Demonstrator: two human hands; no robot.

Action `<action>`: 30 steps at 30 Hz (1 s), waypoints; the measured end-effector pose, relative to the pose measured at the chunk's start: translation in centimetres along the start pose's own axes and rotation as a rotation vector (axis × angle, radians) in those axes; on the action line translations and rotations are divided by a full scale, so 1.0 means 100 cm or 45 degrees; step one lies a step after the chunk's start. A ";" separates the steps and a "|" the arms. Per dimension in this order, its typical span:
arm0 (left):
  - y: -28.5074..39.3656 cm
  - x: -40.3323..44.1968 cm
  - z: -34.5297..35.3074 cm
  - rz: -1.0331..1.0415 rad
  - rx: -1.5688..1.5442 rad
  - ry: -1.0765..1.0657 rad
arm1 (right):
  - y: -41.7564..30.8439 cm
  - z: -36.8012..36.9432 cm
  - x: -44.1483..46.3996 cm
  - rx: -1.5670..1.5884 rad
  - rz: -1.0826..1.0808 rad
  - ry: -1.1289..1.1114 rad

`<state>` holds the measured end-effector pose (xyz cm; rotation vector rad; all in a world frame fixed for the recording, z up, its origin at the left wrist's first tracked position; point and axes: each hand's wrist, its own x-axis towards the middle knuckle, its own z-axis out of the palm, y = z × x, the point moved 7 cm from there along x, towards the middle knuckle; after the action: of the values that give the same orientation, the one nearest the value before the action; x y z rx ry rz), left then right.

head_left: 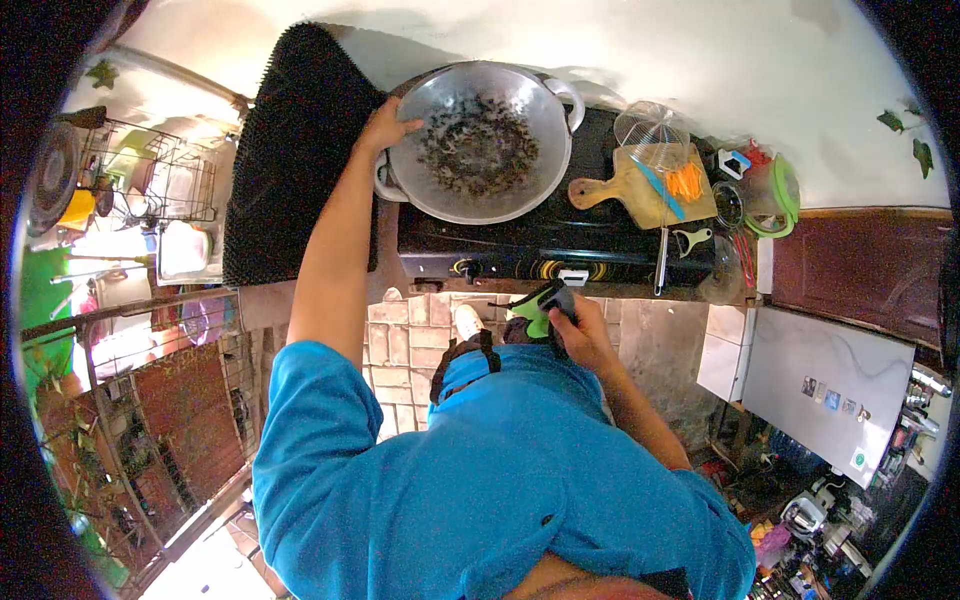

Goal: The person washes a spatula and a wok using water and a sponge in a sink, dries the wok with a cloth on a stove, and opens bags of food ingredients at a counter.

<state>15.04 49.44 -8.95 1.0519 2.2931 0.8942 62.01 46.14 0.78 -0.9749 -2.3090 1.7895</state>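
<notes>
A large metal pan (475, 190) with two side handles sits on the black stove (450, 240), dark bits scattered over its inside. My left hand (385, 130) is at the pan's left rim, with fingers over the edge by the left handle. Near my waist, in front of the stove's edge, my right hand (578, 325) is closed around a black and green object (540, 308) that I cannot make out clearly. To the pan's right lies a wooden cutting board (645, 207) with orange strips (684, 182) and a blue knife (660, 190) on it.
A black textured mat (300, 160) stands left of the pan. A wire strainer (655, 135), a green peeler (692, 240) and a green-rimmed container (780, 195) are around the board. A dish rack (160, 170) is at the far left, a white surface (820, 370) at the right.
</notes>
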 end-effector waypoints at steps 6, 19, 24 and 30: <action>-0.074 0.043 0.018 0.004 0.083 0.099 | 0.004 0.004 -0.007 0.063 -0.155 0.188; 0.044 -0.021 -0.029 0.171 0.291 0.426 | 0.048 0.015 -0.022 0.235 -0.010 0.140; 0.177 -0.172 -0.002 0.561 -0.480 -0.038 | 0.025 0.006 -0.028 0.617 0.129 0.252; 0.193 -0.316 0.037 0.475 -1.154 -0.739 | -0.021 0.007 -0.011 1.744 0.253 -0.101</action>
<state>45.76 35.49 6.63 1.0975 1.0306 1.3543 61.66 44.68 2.80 -0.7821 -0.5249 2.6947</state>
